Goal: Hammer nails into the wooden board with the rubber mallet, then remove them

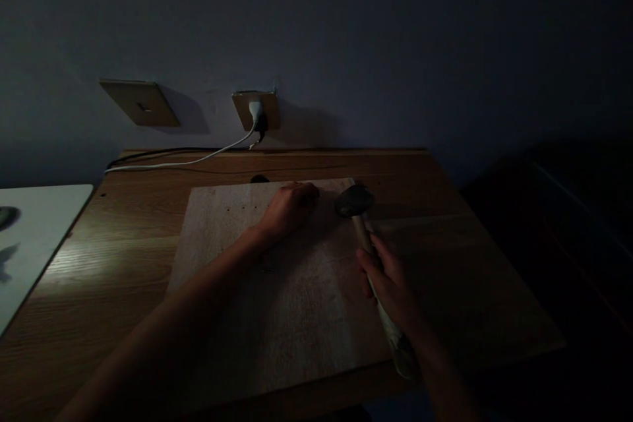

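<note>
My right hand [386, 277] is wrapped round the wooden handle of a hammer [354, 202], whose dark head is raised just right of my left hand. Closed, with its fingertips brought together, my left hand [289, 208] rests near the far edge of a flat wooden board [297, 316]. Whatever those fingers pinch, if anything, is too small and dark to make out. Left of that hand, a row of several small dark dots [242, 208] runs along the board; whether they are nails or holes I cannot tell.
The board lies on a wooden table [99, 237] against a wall. A white cord [198, 159] and a black one run from a wall outlet [256, 110] along the table's back edge. Beside it is another wall plate [141, 103]. A white surface [39, 231] stands at left. Light is dim.
</note>
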`<action>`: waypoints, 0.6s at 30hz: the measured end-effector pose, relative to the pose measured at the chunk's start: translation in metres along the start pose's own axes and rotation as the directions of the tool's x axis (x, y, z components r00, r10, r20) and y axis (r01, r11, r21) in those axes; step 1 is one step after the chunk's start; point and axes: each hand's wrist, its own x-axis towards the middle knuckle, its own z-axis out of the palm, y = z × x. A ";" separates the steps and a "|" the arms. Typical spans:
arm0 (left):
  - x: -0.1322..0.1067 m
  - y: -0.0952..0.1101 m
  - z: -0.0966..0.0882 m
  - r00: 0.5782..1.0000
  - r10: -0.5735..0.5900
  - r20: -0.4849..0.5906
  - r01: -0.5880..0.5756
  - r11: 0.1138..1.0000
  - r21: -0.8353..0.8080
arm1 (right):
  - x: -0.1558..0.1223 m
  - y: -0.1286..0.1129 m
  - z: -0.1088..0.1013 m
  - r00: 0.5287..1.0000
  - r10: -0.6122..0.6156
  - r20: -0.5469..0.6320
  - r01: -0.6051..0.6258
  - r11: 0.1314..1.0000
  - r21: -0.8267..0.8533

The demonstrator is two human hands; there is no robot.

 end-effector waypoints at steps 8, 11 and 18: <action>-0.004 0.003 0.000 0.997 -0.070 -0.025 0.068 0.994 -0.080 | 0.012 -0.027 0.019 0.990 -0.089 0.106 0.099 0.991 -0.091; -0.003 0.001 0.003 0.997 -0.075 -0.021 0.073 0.995 -0.071 | 0.015 -0.028 0.020 0.987 -0.090 0.134 0.106 0.987 -0.124; -0.010 0.009 -0.040 0.996 -0.018 0.091 0.017 1.000 0.011 | -0.008 -0.011 0.007 0.999 0.038 0.023 -0.036 0.997 -0.065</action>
